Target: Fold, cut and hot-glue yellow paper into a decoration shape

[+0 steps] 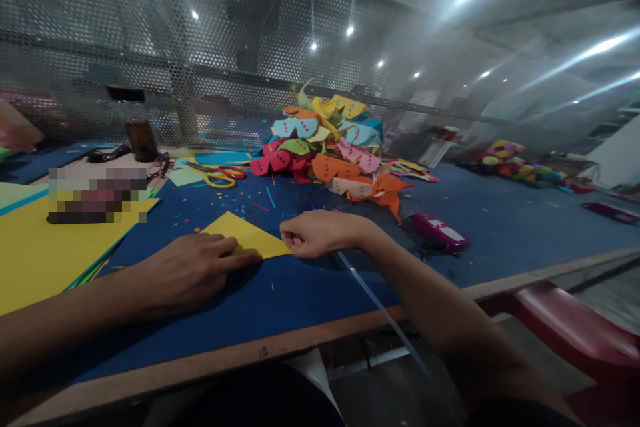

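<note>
A yellow paper triangle [245,233] lies on the blue table mat, its peak pointing away from me. My left hand [195,265] rests over its left part, fingers stretched out and flat along the near edge. At the triangle's right corner, my right hand [320,233] is closed, its curled fingers touching the paper's tip. Scissors with yellow and red handles [220,177] lie beyond the triangle, among small paper scraps.
Yellow sheets [50,253] are stacked at left, with a pixelated object on them. Behind stand a dark-lidded jar [140,130] and a pile of colourful cut papers [330,140]. A purple object [440,233] lies right; a red stool [580,320] stands below the table edge [320,333].
</note>
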### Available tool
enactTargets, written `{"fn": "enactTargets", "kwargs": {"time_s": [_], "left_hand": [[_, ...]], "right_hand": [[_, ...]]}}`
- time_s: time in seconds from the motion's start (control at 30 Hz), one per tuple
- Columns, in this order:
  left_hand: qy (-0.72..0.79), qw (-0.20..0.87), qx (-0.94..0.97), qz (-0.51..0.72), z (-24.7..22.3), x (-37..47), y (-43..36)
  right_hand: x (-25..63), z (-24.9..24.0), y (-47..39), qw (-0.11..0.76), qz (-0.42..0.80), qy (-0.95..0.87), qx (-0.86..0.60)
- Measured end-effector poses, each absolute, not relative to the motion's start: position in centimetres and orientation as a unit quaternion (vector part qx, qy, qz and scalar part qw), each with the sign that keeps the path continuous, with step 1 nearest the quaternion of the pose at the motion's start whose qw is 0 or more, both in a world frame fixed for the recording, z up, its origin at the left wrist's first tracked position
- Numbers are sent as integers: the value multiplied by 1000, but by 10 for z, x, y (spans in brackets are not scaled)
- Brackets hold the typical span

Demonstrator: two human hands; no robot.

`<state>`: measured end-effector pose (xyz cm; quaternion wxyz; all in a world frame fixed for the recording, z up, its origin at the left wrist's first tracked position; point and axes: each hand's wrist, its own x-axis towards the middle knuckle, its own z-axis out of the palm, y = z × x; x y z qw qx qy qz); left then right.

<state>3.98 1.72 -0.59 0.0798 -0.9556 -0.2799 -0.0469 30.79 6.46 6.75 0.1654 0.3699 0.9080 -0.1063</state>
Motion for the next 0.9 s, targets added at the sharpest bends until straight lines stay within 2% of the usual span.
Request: {"fn": "enactTargets", "kwargs": {"time_s": [0.67, 0.77, 0.9], "left_hand": [[-273, 81, -957, -50, -6, 41, 17], [-275, 81, -957, -50, -5, 41, 17], [-273, 90, -957, -43, -4, 41, 17]], "right_hand": [[318, 66, 70, 171, -128, 901, 378], [319, 67, 70, 148, -125, 908, 372], [316, 63, 68, 74, -157, 925, 338]]}}
